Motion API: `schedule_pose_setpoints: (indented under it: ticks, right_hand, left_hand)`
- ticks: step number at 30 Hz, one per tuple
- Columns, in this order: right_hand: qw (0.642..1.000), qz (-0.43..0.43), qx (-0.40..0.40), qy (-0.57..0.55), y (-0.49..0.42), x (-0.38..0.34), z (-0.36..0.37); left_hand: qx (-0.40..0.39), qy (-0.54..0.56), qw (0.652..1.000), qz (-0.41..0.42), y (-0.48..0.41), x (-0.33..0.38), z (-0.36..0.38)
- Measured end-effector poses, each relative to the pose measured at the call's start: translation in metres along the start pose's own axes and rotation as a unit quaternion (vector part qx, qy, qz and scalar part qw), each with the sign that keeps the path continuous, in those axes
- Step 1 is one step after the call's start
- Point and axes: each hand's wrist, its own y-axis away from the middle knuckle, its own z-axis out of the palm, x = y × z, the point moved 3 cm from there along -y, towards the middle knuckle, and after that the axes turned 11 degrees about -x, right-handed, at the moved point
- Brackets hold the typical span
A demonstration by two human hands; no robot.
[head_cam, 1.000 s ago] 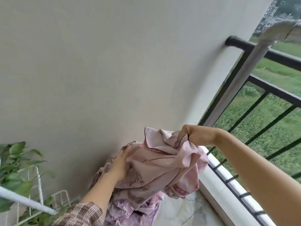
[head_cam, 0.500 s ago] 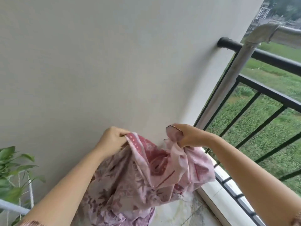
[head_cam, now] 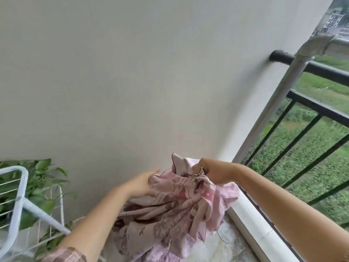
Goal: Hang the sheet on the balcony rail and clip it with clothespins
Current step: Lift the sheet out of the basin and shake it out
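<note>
A pink patterned sheet (head_cam: 170, 210) hangs bunched in front of me, low in the view, near the corner of wall and railing. My right hand (head_cam: 211, 172) is clenched on a fold at the top of the sheet. My left hand (head_cam: 143, 183) lies with fingers extended against the sheet's left side, blurred, and I cannot see it gripping. The black balcony rail (head_cam: 321, 69) runs from the wall off to the right, above and beyond both hands. No clothespins are visible.
A grey metal pipe (head_cam: 279, 103) slants up in front of the railing and bends right at the top. A white wire rack (head_cam: 17, 201) with a leafy plant (head_cam: 43, 178) stands at the lower left. A white ledge (head_cam: 251, 220) runs under the railing bars.
My left hand let go of the raised sheet edge and dropped lower with fingers spread. My right hand stayed clenched on the sheet, which sank lower. The view tilted, showing the white rack.
</note>
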Motion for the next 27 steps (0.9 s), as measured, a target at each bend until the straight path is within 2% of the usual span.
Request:
schedule_pose_setpoints:
  ticks: [2,5,8,11,12,14,16,18,21,24,27]
  right_hand:
    - [1.000,-0.017,-0.012,-0.005,0.002,-0.005,0.001]
    - [1.000,-0.006,-0.016,-0.009,0.011,-0.005,0.002]
    - [0.999,0.043,-0.002,-0.010,0.030,0.011,-0.005]
    - [0.994,0.111,0.017,-0.015,0.043,0.032,-0.013]
    - [0.992,0.118,0.040,-0.028,0.045,0.030,-0.018]
    - [0.987,0.083,0.120,-0.074,0.044,0.012,-0.031]
    - [0.972,-0.011,0.182,-0.148,0.039,-0.023,-0.046]
    - [0.953,-0.102,0.201,-0.200,0.034,-0.058,-0.057]
    - [0.962,-0.104,0.212,-0.138,0.027,-0.092,-0.072]
    - [0.970,-0.046,0.234,-0.054,0.023,-0.094,-0.087]
    - [0.953,-0.052,0.292,-0.069,0.031,-0.100,-0.108]
  left_hand:
    - [-0.019,0.009,1.000,0.010,-0.013,-0.005,0.033]
    - [0.036,-0.049,0.998,-0.010,-0.034,-0.026,0.054]
    - [0.064,-0.088,0.993,-0.036,-0.027,-0.015,0.024]
    - [0.155,-0.128,0.980,0.000,0.002,0.020,-0.048]
    - [0.182,-0.115,0.976,0.019,0.014,0.036,-0.070]
    - [0.201,-0.045,0.971,0.122,0.036,0.076,-0.099]
    - [0.152,0.049,0.958,0.237,0.058,0.129,-0.103]
    - [0.153,0.067,0.939,0.300,0.076,0.169,-0.096]
    - [0.212,0.072,0.919,0.326,0.089,0.187,-0.099]
    - [0.196,0.155,0.912,0.324,0.097,0.153,-0.105]
    - [0.168,0.213,0.931,0.244,0.093,0.098,-0.092]
